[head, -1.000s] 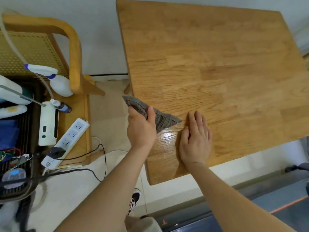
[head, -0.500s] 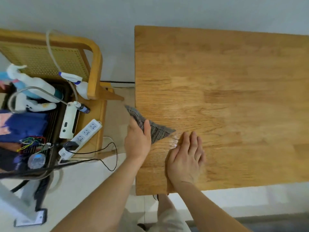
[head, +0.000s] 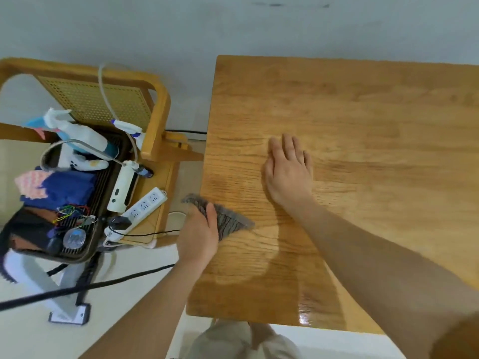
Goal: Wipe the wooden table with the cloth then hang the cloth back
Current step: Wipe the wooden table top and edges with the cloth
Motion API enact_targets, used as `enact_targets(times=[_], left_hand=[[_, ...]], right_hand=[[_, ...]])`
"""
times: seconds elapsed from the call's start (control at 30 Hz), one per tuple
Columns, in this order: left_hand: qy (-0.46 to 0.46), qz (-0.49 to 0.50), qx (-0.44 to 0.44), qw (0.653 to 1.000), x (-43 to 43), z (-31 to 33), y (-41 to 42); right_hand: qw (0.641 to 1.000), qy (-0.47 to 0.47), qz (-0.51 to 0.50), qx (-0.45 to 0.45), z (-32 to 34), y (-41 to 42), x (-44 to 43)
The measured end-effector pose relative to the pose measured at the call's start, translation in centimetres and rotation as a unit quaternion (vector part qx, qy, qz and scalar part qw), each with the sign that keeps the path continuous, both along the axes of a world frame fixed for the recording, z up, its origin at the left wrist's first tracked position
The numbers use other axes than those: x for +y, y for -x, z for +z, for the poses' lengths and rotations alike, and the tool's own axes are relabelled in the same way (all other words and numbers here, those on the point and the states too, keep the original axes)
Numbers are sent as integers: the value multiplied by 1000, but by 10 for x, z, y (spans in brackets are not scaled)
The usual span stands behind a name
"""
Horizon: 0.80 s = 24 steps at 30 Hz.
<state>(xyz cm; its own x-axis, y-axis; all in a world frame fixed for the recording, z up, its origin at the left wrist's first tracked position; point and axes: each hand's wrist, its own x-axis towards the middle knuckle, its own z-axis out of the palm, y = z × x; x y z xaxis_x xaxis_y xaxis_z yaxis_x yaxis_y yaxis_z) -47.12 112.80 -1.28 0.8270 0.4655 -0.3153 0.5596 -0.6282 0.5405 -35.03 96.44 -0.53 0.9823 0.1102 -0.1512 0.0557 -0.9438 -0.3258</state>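
The wooden table (head: 375, 112) fills the right side of the room from where I stand, pushed up to the wall. Its near-left part carries a wet-looking sheen with a bright glare by the front edge, while the far and right stretches look dull and dry. So I judge the wiping to be under way, with most of the top left to do.

To the left stands a cane-backed wooden chair (head: 158, 104), loaded with a dark tray (head: 85, 251) of clutter.

The right hand (head: 287, 172) lies flat on the tabletop, fingers straight and holding nothing. The left hand (head: 199, 234) sits at the table's left edge, fingers and thumb curled round the cloth (head: 230, 221). The grey cloth is bunched, one corner lying on the wood and the other poking past the edge.

Hanging it back is not yet done, and I cannot tell where it belongs.
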Motion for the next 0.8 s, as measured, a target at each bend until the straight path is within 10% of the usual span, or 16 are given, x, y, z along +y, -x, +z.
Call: enact_targets(times=[0.8], left_hand=[[-63, 17, 20, 998, 30, -10, -381]], right_hand=[[994, 88, -15, -65, -18, -14, 7]])
